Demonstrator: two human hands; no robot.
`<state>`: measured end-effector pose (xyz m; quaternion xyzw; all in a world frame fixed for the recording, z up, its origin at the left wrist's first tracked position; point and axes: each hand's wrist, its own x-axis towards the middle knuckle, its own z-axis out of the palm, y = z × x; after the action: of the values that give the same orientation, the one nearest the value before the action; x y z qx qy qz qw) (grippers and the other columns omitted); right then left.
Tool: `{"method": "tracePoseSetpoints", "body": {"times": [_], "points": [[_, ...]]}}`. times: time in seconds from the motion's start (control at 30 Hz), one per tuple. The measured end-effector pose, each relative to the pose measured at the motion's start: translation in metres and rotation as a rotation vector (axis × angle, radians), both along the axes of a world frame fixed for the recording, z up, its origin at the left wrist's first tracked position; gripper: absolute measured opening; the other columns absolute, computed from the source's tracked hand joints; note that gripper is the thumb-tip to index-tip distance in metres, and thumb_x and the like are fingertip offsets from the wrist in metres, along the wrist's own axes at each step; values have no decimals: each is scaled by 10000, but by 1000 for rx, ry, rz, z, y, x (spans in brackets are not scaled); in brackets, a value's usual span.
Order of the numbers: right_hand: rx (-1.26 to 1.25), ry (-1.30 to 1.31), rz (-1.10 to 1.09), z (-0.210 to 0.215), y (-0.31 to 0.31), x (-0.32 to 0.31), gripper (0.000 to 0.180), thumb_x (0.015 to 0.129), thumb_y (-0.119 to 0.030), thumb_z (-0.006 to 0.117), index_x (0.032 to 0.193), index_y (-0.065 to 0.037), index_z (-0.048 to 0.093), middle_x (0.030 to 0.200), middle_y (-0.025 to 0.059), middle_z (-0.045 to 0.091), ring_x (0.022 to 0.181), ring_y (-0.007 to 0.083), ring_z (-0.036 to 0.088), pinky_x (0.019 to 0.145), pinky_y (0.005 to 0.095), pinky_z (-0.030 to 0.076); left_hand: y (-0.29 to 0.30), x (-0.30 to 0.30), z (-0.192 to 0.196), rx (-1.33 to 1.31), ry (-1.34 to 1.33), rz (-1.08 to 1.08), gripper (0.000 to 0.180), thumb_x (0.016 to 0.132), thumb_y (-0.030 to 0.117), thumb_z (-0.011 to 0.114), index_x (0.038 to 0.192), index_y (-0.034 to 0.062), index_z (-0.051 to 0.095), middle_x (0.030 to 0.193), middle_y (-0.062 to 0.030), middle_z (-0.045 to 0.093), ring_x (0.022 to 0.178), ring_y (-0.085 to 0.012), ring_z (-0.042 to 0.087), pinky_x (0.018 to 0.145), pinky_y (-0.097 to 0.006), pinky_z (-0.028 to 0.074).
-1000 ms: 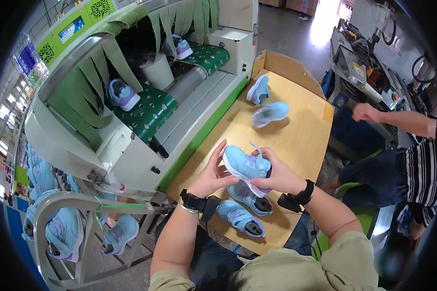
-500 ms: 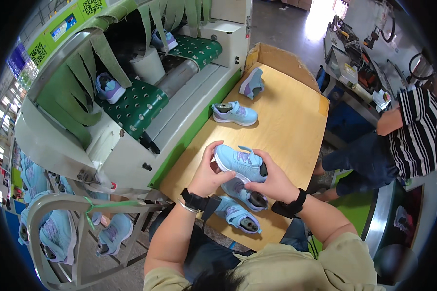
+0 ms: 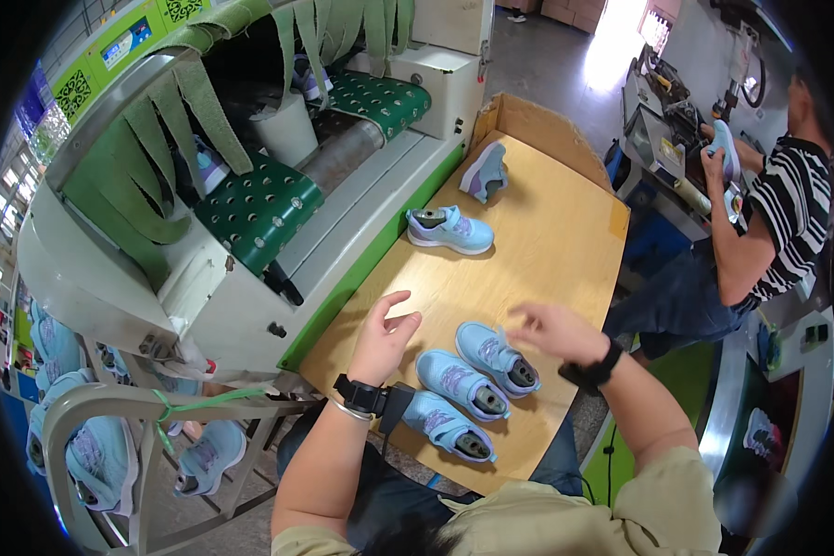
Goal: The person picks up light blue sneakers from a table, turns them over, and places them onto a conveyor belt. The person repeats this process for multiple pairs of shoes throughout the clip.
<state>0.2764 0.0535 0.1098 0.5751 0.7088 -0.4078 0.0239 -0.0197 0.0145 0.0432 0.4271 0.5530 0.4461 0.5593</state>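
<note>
Three light blue shoes with lilac laces stand side by side at the near end of the wooden table: a right-hand shoe (image 3: 491, 357), a middle shoe (image 3: 456, 378) and a nearest shoe (image 3: 445, 426). Dark inserts show in their collars. My left hand (image 3: 384, 341) hovers left of the row, empty, thumb and fingers apart. Just above the right-hand shoe is my right hand (image 3: 561, 332), slightly blurred, its fingers loosely spread with nothing in them. Farther up the table, one shoe (image 3: 452, 232) stands upright and another shoe (image 3: 485, 174) lies tilted on its side.
Left of the table (image 3: 551, 232) is a machine with green perforated belts (image 3: 259, 213) and hanging green strips (image 3: 139, 157); shoes sit partly behind them. A metal rack (image 3: 83, 389) with several blue shoes is at lower left. At right, a co-worker (image 3: 778, 204) holds a shoe.
The shoe both hands held now stands at the row's right end, and my hands have parted. The shoe on the near belt has gone deeper behind the strips. The co-worker now shows a shoe in hand.
</note>
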Motion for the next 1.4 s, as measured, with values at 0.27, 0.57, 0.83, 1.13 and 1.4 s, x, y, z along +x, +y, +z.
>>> {"method": "tracePoseSetpoints", "body": {"times": [0.27,0.57,0.83,1.13,1.4], "points": [[857,211,6,-81,178,-59,790,740,-297,827,1397,-33,477,1302,225,589,1208,370,561,1057,411,436,8,-6,-1,-28,-73,0,361,934,163,684,1264,43,599,999,-47,680,935,-118,646,816,-261,507],[387,494,186,-70,141,-66,664,692,-27,798,1308,-61,553,1173,103,642,1098,235,619,990,350,473,14,-7,-16,-122,-310,64,510,1044,436,470,1366,40,481,1256,-144,621,1041,-255,673,860,-354,554],[688,534,14,12,24,-60,601,856,-122,731,1396,-53,478,1430,180,470,1346,348,430,1130,416,342,1,1,21,-109,-888,-103,626,1027,579,353,1387,86,492,1226,-141,638,917,-268,663,768,-427,555],[478,334,-65,-78,-122,2,773,828,-141,749,1466,17,342,1361,268,481,1273,412,472,1099,444,367,29,-74,68,318,-1220,-27,700,1002,635,333,1483,130,391,1531,-118,418,1137,-218,611,904,-380,504],[344,695,-182,-51,-22,5,810,859,-121,719,1527,-7,274,1461,208,441,1352,313,448,1130,402,351,35,-79,76,454,-967,90,562,1073,391,347,1509,38,308,1563,-173,344,1323,-297,520,1056,-411,491]]}}
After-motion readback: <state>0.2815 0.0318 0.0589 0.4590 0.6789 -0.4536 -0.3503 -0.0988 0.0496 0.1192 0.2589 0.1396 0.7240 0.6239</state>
